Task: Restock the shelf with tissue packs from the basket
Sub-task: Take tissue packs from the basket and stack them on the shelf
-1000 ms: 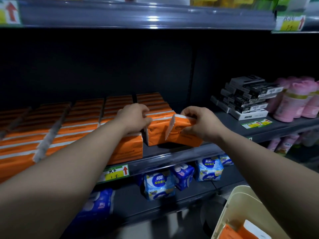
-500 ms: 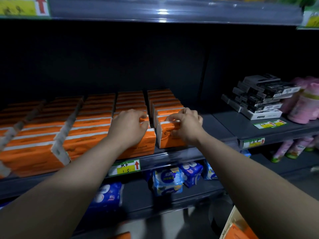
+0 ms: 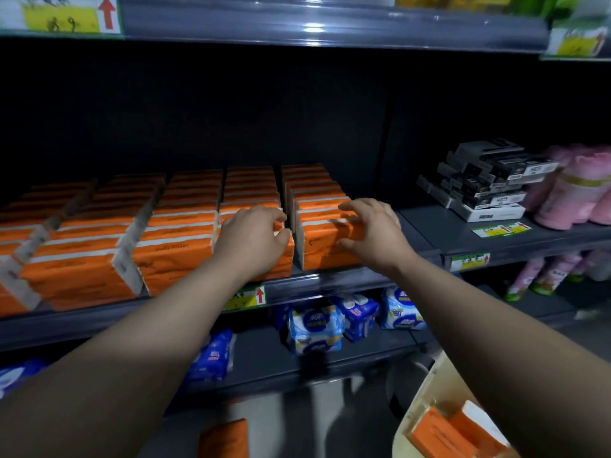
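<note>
- Tip-over: the front tissue pack (image 3: 325, 249) stands upright at the very front of the right-most row, just behind the rail of the shelf (image 3: 416, 233). A sideways or forward drag as the hand withdraws could topple it over the rail.
- Misalignment: a narrow gap separates this row from the neighbouring front pack (image 3: 281, 259). Uneven pressure could skew either pack into the gap.
- Crushing: the film wrap is soft; hard fingertip pressure would likely dent the pack.
- Right hand (image 3: 372, 231): fingers spread and loosely bent, laid over the top of the front tissue pack, thumb against its face. No firm grip is visible.
- Left hand (image 3: 253, 238): fingers curled over the top edge of the neighbouring front pack, thumb at its corner.
- Appearance: orange glossy film, creased, with a white strip along the top edge.
- Location: packs fill five rows on the shelf; further orange packs (image 3: 439, 434) lie in the cream basket (image 3: 420, 401) at lower right.
</note>
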`<state>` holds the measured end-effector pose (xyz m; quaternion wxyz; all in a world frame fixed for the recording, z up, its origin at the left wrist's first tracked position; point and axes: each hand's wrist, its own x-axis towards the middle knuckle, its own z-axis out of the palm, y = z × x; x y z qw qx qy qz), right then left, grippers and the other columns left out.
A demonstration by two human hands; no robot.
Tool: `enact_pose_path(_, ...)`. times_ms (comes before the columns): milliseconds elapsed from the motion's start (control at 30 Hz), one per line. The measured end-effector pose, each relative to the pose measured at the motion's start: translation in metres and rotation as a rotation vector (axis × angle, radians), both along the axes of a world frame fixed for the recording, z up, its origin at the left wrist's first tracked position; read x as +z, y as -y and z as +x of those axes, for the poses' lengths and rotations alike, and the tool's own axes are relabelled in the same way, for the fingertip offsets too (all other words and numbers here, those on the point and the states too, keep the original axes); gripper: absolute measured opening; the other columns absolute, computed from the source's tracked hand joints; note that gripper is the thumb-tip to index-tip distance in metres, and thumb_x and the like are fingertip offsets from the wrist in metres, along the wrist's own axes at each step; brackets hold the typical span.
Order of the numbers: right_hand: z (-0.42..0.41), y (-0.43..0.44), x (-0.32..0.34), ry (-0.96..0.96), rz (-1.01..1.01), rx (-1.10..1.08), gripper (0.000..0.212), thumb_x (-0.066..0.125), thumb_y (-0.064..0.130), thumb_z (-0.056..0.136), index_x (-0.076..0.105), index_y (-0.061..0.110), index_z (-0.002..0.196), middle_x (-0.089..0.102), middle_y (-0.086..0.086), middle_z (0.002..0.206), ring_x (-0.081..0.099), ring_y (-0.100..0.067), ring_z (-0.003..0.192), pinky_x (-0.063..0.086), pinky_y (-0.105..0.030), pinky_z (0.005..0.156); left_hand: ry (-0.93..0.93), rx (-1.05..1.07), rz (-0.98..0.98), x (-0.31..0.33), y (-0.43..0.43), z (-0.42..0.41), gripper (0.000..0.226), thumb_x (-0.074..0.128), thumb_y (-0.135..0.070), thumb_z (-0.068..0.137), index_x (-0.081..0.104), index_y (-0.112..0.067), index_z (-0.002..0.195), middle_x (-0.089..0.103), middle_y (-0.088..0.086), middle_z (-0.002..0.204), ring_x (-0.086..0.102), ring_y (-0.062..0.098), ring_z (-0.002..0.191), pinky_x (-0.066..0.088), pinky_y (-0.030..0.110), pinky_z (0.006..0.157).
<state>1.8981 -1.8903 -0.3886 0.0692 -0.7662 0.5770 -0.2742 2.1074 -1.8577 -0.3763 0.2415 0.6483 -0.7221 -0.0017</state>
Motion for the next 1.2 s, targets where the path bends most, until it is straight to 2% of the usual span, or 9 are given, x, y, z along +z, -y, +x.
enact_pose_path(67, -0.014, -0.015, -0.002, -0.005, -0.015, -0.008, 0.063, 0.075, 0.03, 0.075, 0.05, 0.027, 0.133, 0.047, 0.0, 0.138, 0.037, -0.024, 0.13, 0.025, -0.039, 0.112, 0.003, -0.024, -0.013, 0.001, -0.01, -0.012, 0.032, 0.055, -0.034, 0.089, 0.063, -0.023, 0.118, 0.064, 0.002, 0.12, 0.056, 0.026, 0.112, 0.045, 0.04, 0.094)
enact_pose_path(200, -0.051, -0.054, -0.011, -0.058, -0.009, -0.044, 0.057, 0.07, 0.03, 0.08, 0.051, 0.024, 0.133, 0.051, -0.002, 0.137, 0.04, -0.025, 0.129, 0.029, -0.038, 0.109, 0.043, -0.105, -0.011, -0.002, -0.033, -0.048, 0.034, 0.056, -0.034, 0.089, 0.062, -0.022, 0.12, 0.064, 0.004, 0.118, 0.056, 0.028, 0.112, 0.045, 0.038, 0.093)
enact_pose_path(333, -0.1, -0.095, -0.036, -0.12, 0.031, -0.121, 0.054, 0.073, 0.028, 0.074, 0.059, 0.02, 0.126, 0.06, -0.005, 0.126, 0.051, -0.029, 0.12, 0.036, -0.037, 0.104, 0.103, -0.225, -0.029, -0.016, -0.052, -0.097, 0.034, 0.055, -0.035, 0.087, 0.063, -0.022, 0.117, 0.064, 0.006, 0.117, 0.057, 0.03, 0.11, 0.045, 0.039, 0.093)
enact_pose_path(433, -0.142, -0.127, -0.063, -0.182, 0.147, -0.206, 0.054, 0.073, 0.029, 0.072, 0.061, 0.021, 0.124, 0.063, -0.006, 0.123, 0.053, -0.029, 0.118, 0.038, -0.036, 0.101, 0.149, -0.307, 0.006, -0.037, -0.065, -0.14, 0.032, 0.054, -0.035, 0.087, 0.064, -0.023, 0.115, 0.064, 0.007, 0.114, 0.056, 0.031, 0.108, 0.045, 0.038, 0.089)
enact_pose_path(567, -0.196, -0.166, -0.102, -0.247, 0.365, -0.335, 0.053, 0.068, 0.033, 0.079, 0.055, 0.025, 0.129, 0.059, -0.003, 0.13, 0.05, -0.026, 0.121, 0.038, -0.032, 0.101, 0.229, -0.437, 0.081, -0.081, -0.075, -0.195, 0.033, 0.051, -0.036, 0.086, 0.063, -0.022, 0.114, 0.064, 0.004, 0.116, 0.057, 0.029, 0.107, 0.046, 0.038, 0.089)
enact_pose_path(700, -0.238, -0.194, -0.149, -0.171, 0.552, -0.445, 0.051, 0.067, 0.031, 0.081, 0.054, 0.026, 0.131, 0.056, -0.001, 0.134, 0.051, -0.023, 0.122, 0.042, -0.031, 0.1, 0.272, -0.562, 0.245, -0.136, -0.076, -0.244, 0.034, 0.052, -0.035, 0.087, 0.06, -0.023, 0.118, 0.061, 0.006, 0.118, 0.056, 0.028, 0.112, 0.047, 0.037, 0.09)
enact_pose_path(900, -0.259, -0.206, -0.213, -0.091, 0.812, -0.512, 0.058, 0.068, 0.03, 0.08, 0.049, 0.028, 0.135, 0.059, -0.002, 0.13, 0.057, -0.023, 0.114, 0.048, -0.033, 0.094, 0.293, -0.614, 0.557, -0.231, -0.064, -0.291, 0.036, 0.056, -0.026, 0.088, 0.057, -0.015, 0.122, 0.056, 0.009, 0.124, 0.053, 0.028, 0.117, 0.045, 0.036, 0.095)
enact_pose_path(1100, -0.263, -0.204, -0.261, 0.04, 0.831, -0.535, 0.055, 0.067, 0.027, 0.079, 0.052, 0.031, 0.132, 0.064, -0.004, 0.119, 0.06, -0.021, 0.106, 0.05, -0.034, 0.089, 0.405, -0.643, 0.732, -0.315, -0.048, -0.317, 0.037, 0.054, -0.02, 0.09, 0.051, -0.009, 0.126, 0.052, 0.013, 0.125, 0.053, 0.029, 0.115, 0.042, 0.035, 0.097)
enact_pose_path(1200, -0.269, -0.207, -0.281, 0.078, 0.82, -0.567, 0.054, 0.068, 0.028, 0.077, 0.054, 0.03, 0.13, 0.061, -0.001, 0.125, 0.056, -0.02, 0.113, 0.048, -0.033, 0.093, 0.473, -0.695, 0.764, -0.347, -0.04, -0.326, 0.039, 0.051, -0.017, 0.091, 0.045, -0.005, 0.128, 0.048, 0.015, 0.129, 0.051, 0.03, 0.117, 0.04, 0.035, 0.098)
